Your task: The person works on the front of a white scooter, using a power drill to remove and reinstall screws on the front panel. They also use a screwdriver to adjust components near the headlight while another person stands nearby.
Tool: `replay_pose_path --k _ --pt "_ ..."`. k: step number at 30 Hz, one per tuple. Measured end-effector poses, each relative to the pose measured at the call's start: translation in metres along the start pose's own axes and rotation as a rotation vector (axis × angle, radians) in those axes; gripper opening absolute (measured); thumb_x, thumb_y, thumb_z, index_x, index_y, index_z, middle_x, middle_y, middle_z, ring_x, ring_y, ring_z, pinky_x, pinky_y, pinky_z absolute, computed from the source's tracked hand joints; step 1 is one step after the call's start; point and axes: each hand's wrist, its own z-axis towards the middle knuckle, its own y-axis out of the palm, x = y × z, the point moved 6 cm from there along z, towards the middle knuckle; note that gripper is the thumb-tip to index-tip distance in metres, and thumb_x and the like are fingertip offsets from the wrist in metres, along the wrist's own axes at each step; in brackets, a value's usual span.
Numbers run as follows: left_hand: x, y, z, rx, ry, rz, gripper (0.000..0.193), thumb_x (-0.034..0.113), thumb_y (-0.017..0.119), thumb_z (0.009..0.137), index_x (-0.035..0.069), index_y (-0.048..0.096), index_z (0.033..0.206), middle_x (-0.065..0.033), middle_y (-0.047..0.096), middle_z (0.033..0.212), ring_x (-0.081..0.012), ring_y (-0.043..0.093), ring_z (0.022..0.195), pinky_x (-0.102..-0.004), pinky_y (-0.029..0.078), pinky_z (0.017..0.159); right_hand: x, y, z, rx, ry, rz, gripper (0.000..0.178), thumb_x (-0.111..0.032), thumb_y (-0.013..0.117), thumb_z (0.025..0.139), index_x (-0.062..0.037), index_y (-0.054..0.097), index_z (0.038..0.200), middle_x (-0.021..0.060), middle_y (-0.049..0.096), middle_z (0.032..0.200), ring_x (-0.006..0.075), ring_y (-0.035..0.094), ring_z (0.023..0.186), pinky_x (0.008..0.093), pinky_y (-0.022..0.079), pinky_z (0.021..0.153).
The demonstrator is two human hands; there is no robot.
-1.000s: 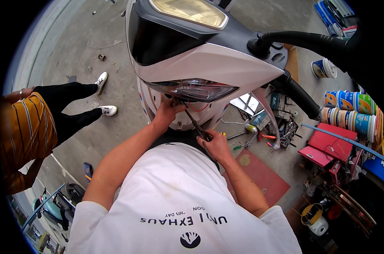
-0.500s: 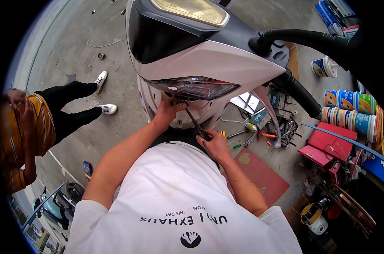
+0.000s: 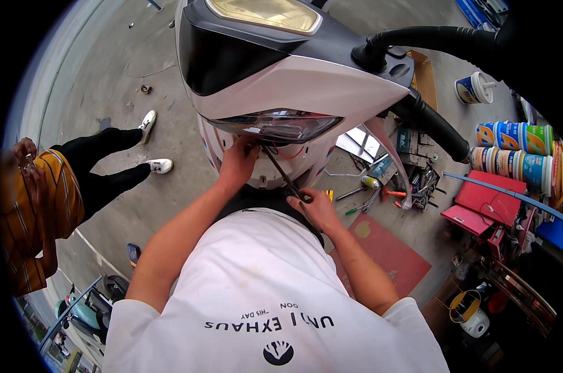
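Observation:
A white and black scooter [image 3: 306, 81] stands before me, its front panel and clear headlight [image 3: 281, 124] facing my chest. My left hand [image 3: 238, 163] reaches up under the headlight's lower edge. Its fingers are curled there, and the fingertips and whatever they grip are hidden. From that gap a dark sheathed cable [image 3: 280, 168] slants down to the right. My right hand [image 3: 317, 209] is closed around its lower part, close to my waist. A thin red wire [image 3: 291, 155] loops out beside the cable, touching neither hand.
Loose tools [image 3: 418, 186] lie on the floor at right, near a red mat [image 3: 381, 258]. Beyond are a red toolbox [image 3: 489, 196] and stacked buckets [image 3: 511, 152]. The handlebar grip [image 3: 440, 127] juts out at right. At left stands another person [image 3: 51, 193].
My left hand has moved slightly up and left, its fingers further under the headlight. My right hand keeps hold of the cable. The whole view has shifted a little.

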Motion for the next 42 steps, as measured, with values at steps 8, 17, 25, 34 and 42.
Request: replay_pose_path --k 8,17,25,34,42 --pt "-0.012 0.007 -0.002 -0.141 -0.478 -0.338 0.021 0.017 0.055 0.09 -0.001 0.065 0.096 -0.0082 0.066 0.07 -0.011 0.046 0.045 -0.0275 0.034 0.041 -0.003 -0.009 -0.002 0.103 -0.061 -0.208 0.04 -0.04 0.07 0.079 -0.0055 0.067 0.097 0.022 0.069 0.084 0.0425 0.065 0.084 0.0478 0.052 0.075" --pt "-0.014 0.007 -0.006 -0.28 -0.666 -0.504 0.014 0.019 0.057 0.094 0.005 0.059 0.094 -0.0046 0.061 0.076 -0.0063 0.033 0.046 -0.0222 0.023 0.04 0.004 -0.006 0.001 0.123 -0.111 -0.266 0.041 -0.042 0.07 0.078 -0.0085 0.066 0.1 0.02 0.069 0.08 0.0416 0.066 0.082 0.0496 0.053 0.075" --pt "-0.009 0.007 0.003 -0.411 -0.501 -0.319 0.02 0.017 0.053 0.094 0.002 0.065 0.095 -0.0056 0.067 0.084 -0.0061 0.04 0.051 -0.023 0.03 0.043 0.007 -0.015 0.006 0.101 -0.108 -0.24 0.039 -0.042 0.07 0.077 -0.01 0.066 0.099 0.0177 0.07 0.084 0.04 0.067 0.082 0.0477 0.054 0.076" --pt "0.007 0.009 0.007 -0.611 -0.659 -0.36 0.012 0.008 0.053 0.089 0.005 0.06 0.098 -0.0071 0.067 0.087 -0.0027 0.034 0.047 -0.0202 0.021 0.038 0.004 -0.02 0.008 0.144 -0.154 -0.375 0.039 -0.042 0.072 0.076 -0.0105 0.066 0.098 0.0164 0.07 0.08 0.0384 0.068 0.081 0.0467 0.054 0.073" --pt "0.02 0.018 0.008 -0.555 -0.74 -0.31 0.01 0.014 0.062 0.088 0.007 0.059 0.095 -0.0006 0.053 0.074 -0.0077 0.043 0.054 -0.0235 0.035 0.043 0.001 -0.022 0.012 0.121 -0.113 -0.382 0.04 -0.042 0.075 0.075 -0.0109 0.067 0.1 0.0167 0.07 0.079 0.0352 0.07 0.08 0.046 0.054 0.073"
